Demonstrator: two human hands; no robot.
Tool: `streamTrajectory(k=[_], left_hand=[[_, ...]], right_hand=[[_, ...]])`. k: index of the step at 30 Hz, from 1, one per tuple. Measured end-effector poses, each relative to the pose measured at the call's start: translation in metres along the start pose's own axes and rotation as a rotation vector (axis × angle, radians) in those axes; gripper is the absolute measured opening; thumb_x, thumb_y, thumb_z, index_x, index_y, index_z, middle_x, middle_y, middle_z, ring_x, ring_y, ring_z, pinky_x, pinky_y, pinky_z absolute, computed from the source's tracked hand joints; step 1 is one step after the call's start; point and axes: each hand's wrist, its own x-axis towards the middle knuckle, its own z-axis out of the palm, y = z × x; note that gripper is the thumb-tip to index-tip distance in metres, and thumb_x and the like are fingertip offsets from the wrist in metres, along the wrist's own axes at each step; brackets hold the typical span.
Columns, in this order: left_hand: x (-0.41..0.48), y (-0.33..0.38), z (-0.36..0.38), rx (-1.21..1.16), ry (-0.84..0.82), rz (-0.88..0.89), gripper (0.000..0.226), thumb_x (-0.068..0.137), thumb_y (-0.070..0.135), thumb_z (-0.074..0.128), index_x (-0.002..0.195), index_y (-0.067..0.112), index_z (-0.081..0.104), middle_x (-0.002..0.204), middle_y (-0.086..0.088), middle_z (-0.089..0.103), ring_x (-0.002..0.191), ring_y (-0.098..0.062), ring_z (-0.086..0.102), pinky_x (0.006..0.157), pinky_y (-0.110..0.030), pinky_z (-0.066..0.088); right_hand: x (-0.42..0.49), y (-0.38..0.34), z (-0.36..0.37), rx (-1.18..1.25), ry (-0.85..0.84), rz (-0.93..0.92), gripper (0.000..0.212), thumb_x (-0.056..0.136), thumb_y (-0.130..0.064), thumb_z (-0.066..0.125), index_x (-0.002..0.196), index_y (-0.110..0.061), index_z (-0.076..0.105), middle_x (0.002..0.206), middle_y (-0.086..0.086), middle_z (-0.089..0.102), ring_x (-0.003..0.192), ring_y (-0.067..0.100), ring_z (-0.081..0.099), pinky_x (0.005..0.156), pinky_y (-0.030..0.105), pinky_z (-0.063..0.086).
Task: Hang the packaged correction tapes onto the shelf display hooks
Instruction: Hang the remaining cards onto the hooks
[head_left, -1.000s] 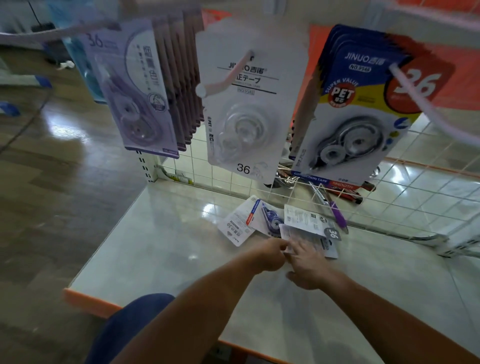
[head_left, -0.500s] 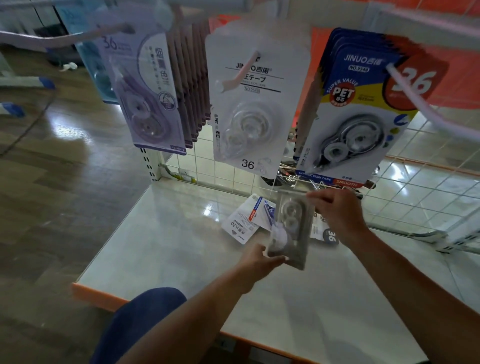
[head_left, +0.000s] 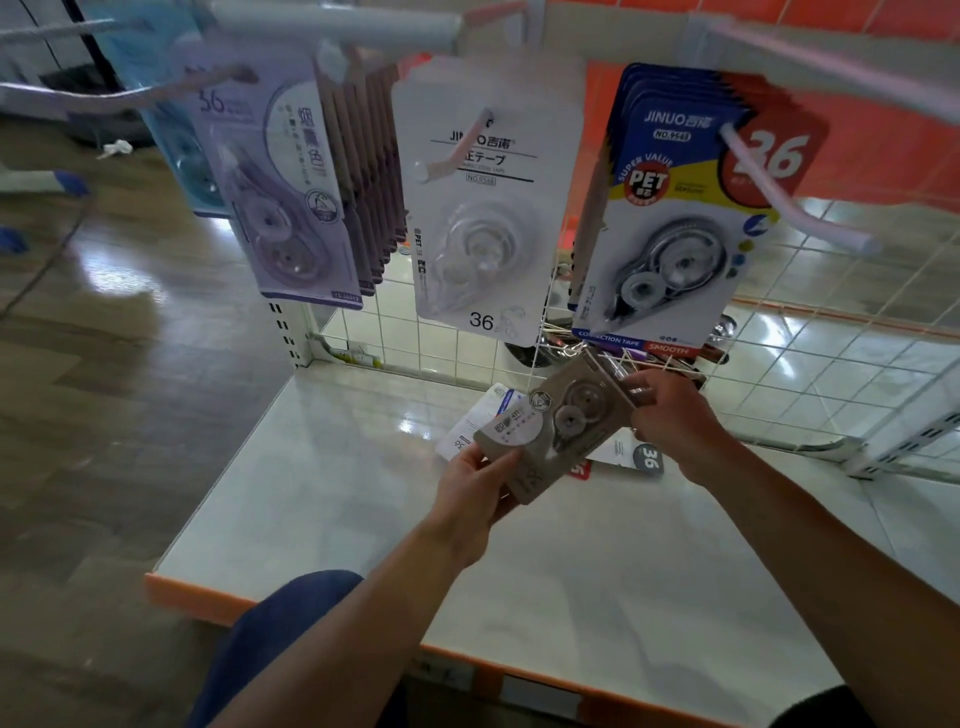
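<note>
1. Head view showed the job partly done. The display hooks already carried stock: a purple stack at 10 o'clock, a single white pack at 12 o'clock and a blue stack at 2 o'clock.
2. The grey pack I was working on was up off the shelf. It sat tilted in the air at 6 o'clock from the white pack and was not yet on any hook.
3. My left hand gripped its lower end, thumb across the card front. My right hand, at 2 o'clock from the left, pinched its upper end.
4. More remained. A white loose pack lay flat on the shelf at 12 o'clock from my left hand. Another, marked 36, lay at 6 o'clock from my right hand. The held card hid whatever lay between them, so I could not count them.
5. I judged this pack's hanging barely begun. It had to go up, and its hang hole, which I could not see, had to meet a hook tip. I could not tell which hook suited it.
</note>
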Motion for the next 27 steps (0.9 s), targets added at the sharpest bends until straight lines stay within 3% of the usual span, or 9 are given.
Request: streamTrajectory(k=[5,10,13,16,19,24,27], left_hand=[[-0.008,0.013,-0.014,0.137,0.012,0.067,0.019,0.092,0.008,0.059,0.109,0.009,0.066,0.098,-0.007,0.073,0.085,-0.016,0.069,0.068,-0.024,0.056],[-0.017,0.036,-0.026,0.308,-0.031,0.138,0.015,0.092,0.017,0.060,0.097,0.006,0.068,0.097,-0.015,0.070,0.088,-0.025,0.067,0.075,-0.029,0.058],[-0.020,0.047,-0.023,0.365,-0.052,0.187,0.017,0.088,0.023,0.063,0.089,0.007,0.068,0.085,-0.011,0.071,0.079,-0.023,0.068,0.075,-0.034,0.058],[-0.024,0.051,-0.016,0.426,-0.052,0.248,0.019,0.085,0.027,0.066,0.082,0.008,0.068,0.078,-0.011,0.068,0.075,-0.025,0.065,0.077,-0.039,0.054],[-0.028,0.052,-0.010,0.497,-0.041,0.310,0.020,0.089,0.025,0.064,0.081,0.007,0.068,0.079,-0.014,0.066,0.076,-0.026,0.064,0.072,-0.033,0.052],[-0.035,0.058,-0.012,0.489,-0.038,0.348,0.023,0.089,0.024,0.065,0.090,0.001,0.067,0.090,-0.023,0.066,0.086,-0.035,0.064,0.081,-0.041,0.055],[-0.039,0.061,-0.015,0.451,-0.035,0.302,0.018,0.091,0.015,0.062,0.106,0.006,0.068,0.099,-0.015,0.070,0.096,-0.029,0.067,0.087,-0.042,0.056]], right_hand=[[0.001,-0.007,-0.002,0.120,0.008,0.003,0.023,0.088,-0.005,0.050,0.098,-0.019,0.066,0.094,0.004,0.070,0.089,0.024,0.066,0.083,0.045,0.056],[-0.019,-0.024,0.005,0.233,-0.403,-0.124,0.018,0.097,-0.012,0.051,0.109,-0.010,0.063,0.101,0.010,0.071,0.088,0.022,0.068,0.080,0.035,0.054],[-0.031,-0.033,0.015,0.187,-0.559,-0.170,0.019,0.094,-0.019,0.056,0.108,-0.011,0.064,0.095,0.008,0.072,0.084,0.018,0.070,0.065,0.024,0.054],[-0.040,-0.041,0.028,0.200,-0.587,-0.208,0.011,0.089,-0.020,0.062,0.099,-0.015,0.064,0.090,0.002,0.071,0.082,0.014,0.069,0.059,0.018,0.050],[-0.043,-0.043,0.034,0.200,-0.565,-0.257,0.005,0.088,-0.017,0.064,0.084,-0.014,0.062,0.076,-0.003,0.068,0.070,0.009,0.067,0.055,0.015,0.048],[-0.049,-0.047,0.032,0.231,-0.528,-0.313,0.019,0.090,-0.011,0.061,0.072,-0.014,0.065,0.060,-0.009,0.063,0.058,0.001,0.060,0.057,0.016,0.045],[-0.053,-0.051,0.033,0.377,-0.472,-0.263,0.016,0.090,-0.008,0.059,0.077,-0.010,0.067,0.062,-0.005,0.068,0.056,0.003,0.064,0.049,0.013,0.046]])
